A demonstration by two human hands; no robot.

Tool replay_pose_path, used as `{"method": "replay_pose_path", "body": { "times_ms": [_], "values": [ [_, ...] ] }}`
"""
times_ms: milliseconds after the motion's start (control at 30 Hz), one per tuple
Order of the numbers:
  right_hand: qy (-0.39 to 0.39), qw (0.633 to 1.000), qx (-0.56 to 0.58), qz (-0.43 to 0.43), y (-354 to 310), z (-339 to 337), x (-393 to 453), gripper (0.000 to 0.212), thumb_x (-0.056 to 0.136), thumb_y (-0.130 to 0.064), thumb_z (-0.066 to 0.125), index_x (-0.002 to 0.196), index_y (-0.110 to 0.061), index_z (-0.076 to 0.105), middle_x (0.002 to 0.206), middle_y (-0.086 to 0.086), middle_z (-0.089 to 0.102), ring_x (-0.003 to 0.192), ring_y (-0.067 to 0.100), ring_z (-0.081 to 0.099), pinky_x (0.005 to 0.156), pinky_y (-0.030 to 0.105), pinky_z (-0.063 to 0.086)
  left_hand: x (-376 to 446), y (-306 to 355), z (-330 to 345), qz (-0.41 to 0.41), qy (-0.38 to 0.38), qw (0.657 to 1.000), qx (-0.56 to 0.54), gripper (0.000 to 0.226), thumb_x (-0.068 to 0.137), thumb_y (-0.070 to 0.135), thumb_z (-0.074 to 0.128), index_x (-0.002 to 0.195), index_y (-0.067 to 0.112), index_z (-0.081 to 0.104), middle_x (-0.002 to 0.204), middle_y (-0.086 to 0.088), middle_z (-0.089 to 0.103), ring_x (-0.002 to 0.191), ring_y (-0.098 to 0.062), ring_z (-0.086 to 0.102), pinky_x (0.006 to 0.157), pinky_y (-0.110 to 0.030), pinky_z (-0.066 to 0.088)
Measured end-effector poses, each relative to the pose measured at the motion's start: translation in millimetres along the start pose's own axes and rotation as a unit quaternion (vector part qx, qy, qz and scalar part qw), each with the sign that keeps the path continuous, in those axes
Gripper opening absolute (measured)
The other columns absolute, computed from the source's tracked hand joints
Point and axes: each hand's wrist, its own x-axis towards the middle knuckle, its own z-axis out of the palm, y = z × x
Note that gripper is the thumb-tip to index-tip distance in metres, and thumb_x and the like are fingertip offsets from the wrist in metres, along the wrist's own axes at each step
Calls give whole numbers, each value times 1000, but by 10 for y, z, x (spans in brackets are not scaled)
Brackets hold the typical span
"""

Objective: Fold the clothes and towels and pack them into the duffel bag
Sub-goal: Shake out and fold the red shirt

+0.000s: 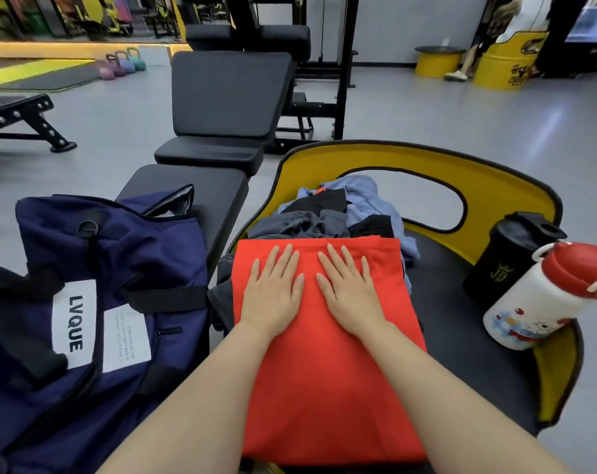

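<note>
Both hands lay flat, fingers straight, on the folded red cloth [324, 371]: left hand [273, 292] and right hand [350, 292] side by side, gripping nothing. The cloth covered the near part of a heap of clothes [327, 213] on the yellow-backed seat [461, 336]. The navy duffel bag [95, 302] stood just left, unzipped at its far end.

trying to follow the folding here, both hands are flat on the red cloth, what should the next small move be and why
Probably fold it once more: grip the far edge of the flat orange-red cloth and bring it toward the body. Both the left hand and right hand only press it smooth, and it looks too long for the navy fabric duffel bag beside it.
</note>
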Motion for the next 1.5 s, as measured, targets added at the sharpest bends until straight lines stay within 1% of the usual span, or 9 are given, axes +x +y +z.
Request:
{"method": "replay_pose_path", "body": {
  "times_ms": [100, 333, 600, 833, 933, 1033, 1233, 1333, 1500],
  "values": [
    [11, 999, -47, 16, 211, 35, 40, 78, 81, -59, -13, 152, -35, 9, 159, -15, -3, 146, 8, -12, 113, 39, -20, 21, -156, 101, -12, 4, 1000, -18, 82, 79, 57, -13, 151, 28, 12, 159, 12, 5, 146, -9, -3, 117, -34, -5],
    [0, 998, -36, 60, 643, 133, 32, 73, 82, -59, -13, 150, -32, -6, 157, -14, -13, 138, -1, -22, 115, 35, -15, 15, -378, 208, -70, 11, 995, -75, 66, 92, 50, 5, 151, 24, 15, 159, 8, 8, 147, -10, -1, 118, -34, -2],
    [40, 987, -51, 147, 545, -74, -51, 59, 102, -47, 10, 153, -20, -1, 161, -3, -5, 148, 14, -8, 119, 38, -7, -79, -356, 37, -105, 12, 994, -1, 54, 103, 37, 12, 152, 16, 5, 160, 0, 0, 147, -13, -4, 118, -33, -2],
    [23, 1000, 0, 8, 73, -291, -271, 75, 88, -54, -3, 153, -19, 11, 161, -5, 3, 147, 10, -5, 116, 29, -9, -289, 112, -165, 43, 22, 999, 13, 78, 82, 45, -14, 152, 17, 6, 160, 2, 0, 147, -13, -3, 117, -32, -3],
    [-1, 1000, 14, 8, -28, -126, -549, 78, 85, -55, -7, 153, -22, 13, 161, -6, 4, 148, 11, -5, 117, 31, -7, -510, 266, -87, 48, -1, 999, 1, 70, 89, 41, 3, 149, 13, 25, 157, -1, 19, 145, -16, 17, 116, -37, 19],
    [-25, 1000, 5, 11, -38, 80, -771, 79, 80, -56, -10, 153, -29, 7, 160, -10, 0, 148, 13, -6, 117, 34, -7, -705, 321, 103, 53, -2, 998, -12, 54, 92, 34, 28, 136, 12, 50, 145, -2, 45, 133, -18, 44, 101, -42, 46],
    [-16, 998, -24, 57, 317, 264, -976, 73, 85, -56, -8, 152, -28, 5, 160, -10, 4, 147, 13, -5, 117, 33, -7, -855, 67, 354, 19, -4, 1000, -22, 52, 98, 41, 23, 148, 27, 26, 154, 2, 29, 141, -17, 29, 107, -42, 31],
    [-14, 997, -50, 58, 463, 291, -1046, 71, 88, -53, -6, 152, -25, 8, 159, -10, 4, 145, 8, -7, 115, 30, -11, -1051, -142, 533, 0, -17, 999, -36, 55, 100, 47, 3, 151, 28, 8, 158, 3, 14, 144, -14, 10, 111, -40, 21],
    [-20, 995, -61, 77, 616, 239, -1123, 77, 84, -55, -14, 152, -23, 1, 159, -12, -5, 142, 4, -15, 115, 29, -15, -1236, -352, 588, -36, -45, 997, -47, 79, 73, 60, -37, 143, 28, -19, 150, 15, -24, 141, -4, -17, 118, -30, -3]
  ]
}}
